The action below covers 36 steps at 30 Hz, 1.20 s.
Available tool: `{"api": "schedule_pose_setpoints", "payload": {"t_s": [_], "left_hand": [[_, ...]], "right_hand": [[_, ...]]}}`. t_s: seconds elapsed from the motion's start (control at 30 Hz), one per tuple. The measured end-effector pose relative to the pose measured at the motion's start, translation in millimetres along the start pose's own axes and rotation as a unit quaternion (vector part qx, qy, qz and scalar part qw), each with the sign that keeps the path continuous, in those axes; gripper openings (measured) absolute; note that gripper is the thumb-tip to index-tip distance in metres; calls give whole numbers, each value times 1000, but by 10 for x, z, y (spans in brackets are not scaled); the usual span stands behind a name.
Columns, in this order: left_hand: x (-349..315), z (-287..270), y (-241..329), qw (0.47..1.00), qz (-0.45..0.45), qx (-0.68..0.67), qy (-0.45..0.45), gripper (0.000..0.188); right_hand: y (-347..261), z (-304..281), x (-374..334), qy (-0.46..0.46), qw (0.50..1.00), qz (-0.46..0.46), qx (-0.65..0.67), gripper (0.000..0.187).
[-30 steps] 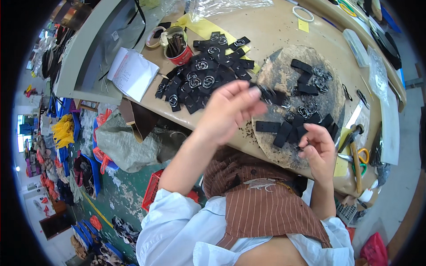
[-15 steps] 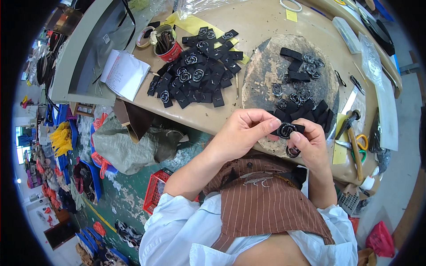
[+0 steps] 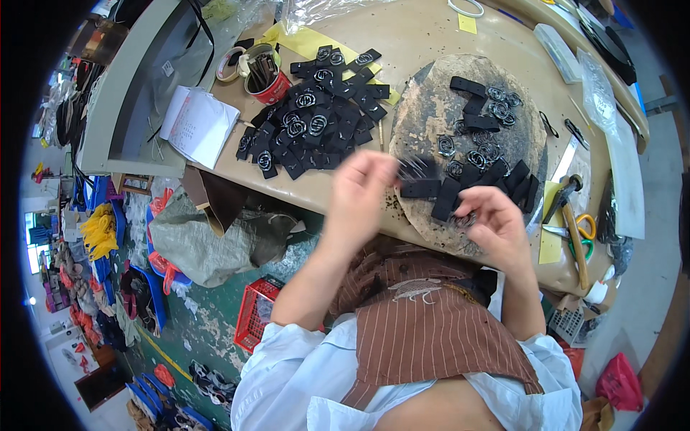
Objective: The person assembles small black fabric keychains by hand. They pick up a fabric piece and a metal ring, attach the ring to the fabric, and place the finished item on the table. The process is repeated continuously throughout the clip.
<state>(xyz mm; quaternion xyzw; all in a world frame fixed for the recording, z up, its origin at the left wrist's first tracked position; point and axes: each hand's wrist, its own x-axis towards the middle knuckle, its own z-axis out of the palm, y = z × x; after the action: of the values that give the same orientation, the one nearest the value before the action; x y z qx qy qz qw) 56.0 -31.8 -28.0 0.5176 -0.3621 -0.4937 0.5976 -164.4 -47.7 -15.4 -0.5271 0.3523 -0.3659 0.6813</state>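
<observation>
My left hand (image 3: 363, 188) is lifted over the left edge of a round worn board (image 3: 424, 93). Its fingers are closed on a black strap with a silver buckle (image 3: 415, 169), both smeared by motion. My right hand (image 3: 494, 217) is over the board's near edge, thumb and fingers curled around a dark metal ring buckle (image 3: 463, 220). Bare black straps (image 3: 445, 198) lie between the hands, and others are near the right fingers. Loose ring buckles (image 3: 485, 152) are scattered across the board's middle and far right.
Left of the board is a heap of black straps with buckles (image 3: 316, 126). Beyond it stands a red tin (image 3: 272, 93) beside an open notebook (image 3: 200, 122). A hammer (image 3: 571, 223), scissors (image 3: 586, 231) and a steel ruler (image 3: 564, 161) lie to the right. A red crate (image 3: 251, 316) is below.
My left hand has moved left and away from my right hand, taking the buckled strap with it. My right hand has let go of that strap and keeps a ring buckle.
</observation>
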Motion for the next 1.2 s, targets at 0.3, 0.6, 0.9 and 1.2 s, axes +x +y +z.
{"api": "schedule_pose_setpoints", "payload": {"t_s": [0.3,0.6,0.9,1.2], "left_hand": [[301,-175,52,812,337,474,-51,42],[73,161,-41,823,149,530,-141,40],[-270,444,95,980,-92,-101,-144,20],[-408,465,181,971,-114,-136,-160,32]], "right_hand": [[-70,-375,-284,88,995,-48,-22,23],[-43,-196,-222,7,997,-43,-68,16],[-207,2,-151,-42,970,-213,-113,22],[-177,1,-149,9,965,-232,-124,21]]}}
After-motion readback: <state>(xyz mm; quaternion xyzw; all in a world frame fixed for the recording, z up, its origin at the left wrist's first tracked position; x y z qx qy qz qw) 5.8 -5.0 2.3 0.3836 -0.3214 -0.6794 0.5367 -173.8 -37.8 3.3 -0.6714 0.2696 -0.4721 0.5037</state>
